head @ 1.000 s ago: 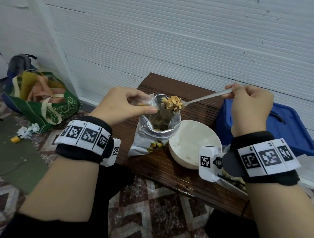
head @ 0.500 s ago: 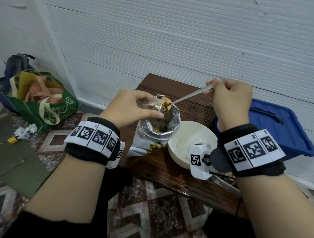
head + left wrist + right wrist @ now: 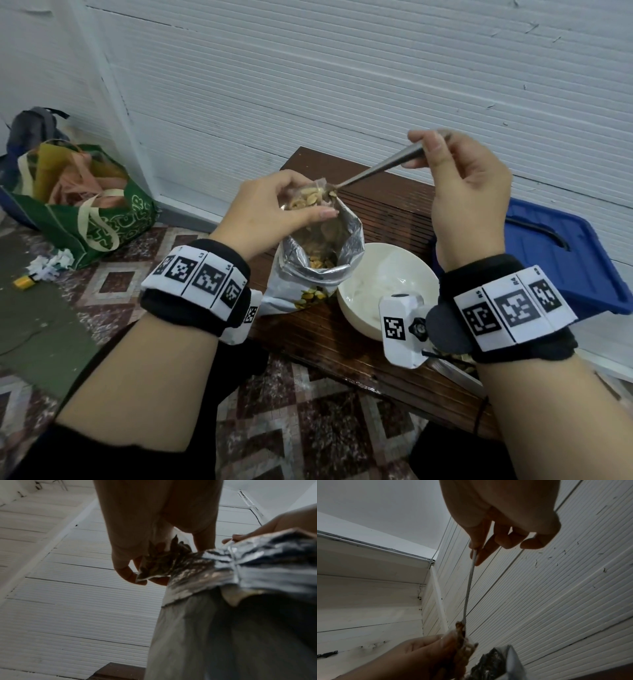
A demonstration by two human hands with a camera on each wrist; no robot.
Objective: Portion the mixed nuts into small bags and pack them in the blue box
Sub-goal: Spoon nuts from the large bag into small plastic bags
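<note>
The long thin metal spoon looks smooth and shiny. The big nut bag is crinkly silver foil inside and shines. The small clear plastic bag is thin and see-through. The round white bowl is smooth and matt. The dark brown wooden table has fine ridges and a slight shine. The blue plastic box looks smooth. The green cloth bag looks soft.

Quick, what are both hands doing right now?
Left hand: pinches a small clear bag of nuts.
Right hand: pinches the spoon handle.
</note>
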